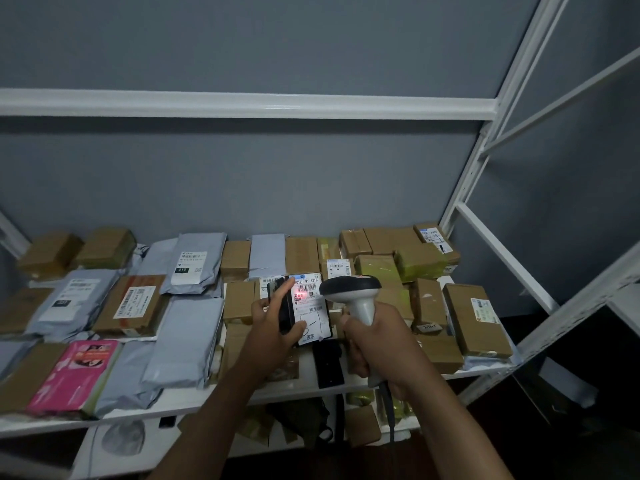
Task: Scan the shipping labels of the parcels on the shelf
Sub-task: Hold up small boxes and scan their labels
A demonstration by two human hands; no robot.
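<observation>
A black parcel [306,308] is gripped by the left hand [273,327], the barcode scanner [353,296] clenched in the right hand [374,344]; a misread is risked if the shipping label [309,306] is tilted.

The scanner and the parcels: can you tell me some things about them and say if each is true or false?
1. The right hand grips the scanner by its handle. True.
2. The left hand is empty. False: it holds a black parcel with a white label.
3. A red light spot sits on that label. True.
4. The pink parcel lies at the right end of the shelf. False: it lies near the left end.
5. The scanner has no cable. False: a dark cable hangs from its handle.
</observation>
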